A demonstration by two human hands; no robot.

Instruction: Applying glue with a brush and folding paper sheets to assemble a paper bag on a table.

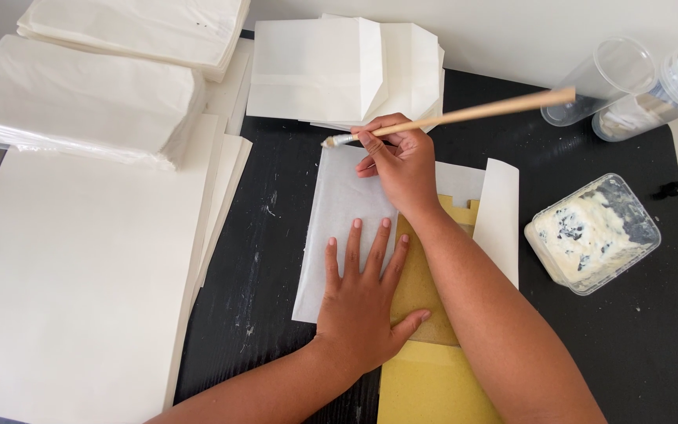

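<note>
My left hand (364,294) lies flat, fingers spread, on a white paper sheet (337,212) that is partly folded over a yellow-brown cardboard template (425,369) on the black table (276,259). My right hand (398,161) grips a long wooden-handled brush (464,115), whose white-coated tip touches the top left corner of the sheet. A flap of the same sheet (497,220) stands out to the right of my right forearm.
A clear square tub of white paste (592,233) sits to the right. Two clear plastic cups (637,86) lie at the back right. Folded white paper bags (347,71) are stacked behind, with more paper stacks (80,102) and large sheets (72,290) at left.
</note>
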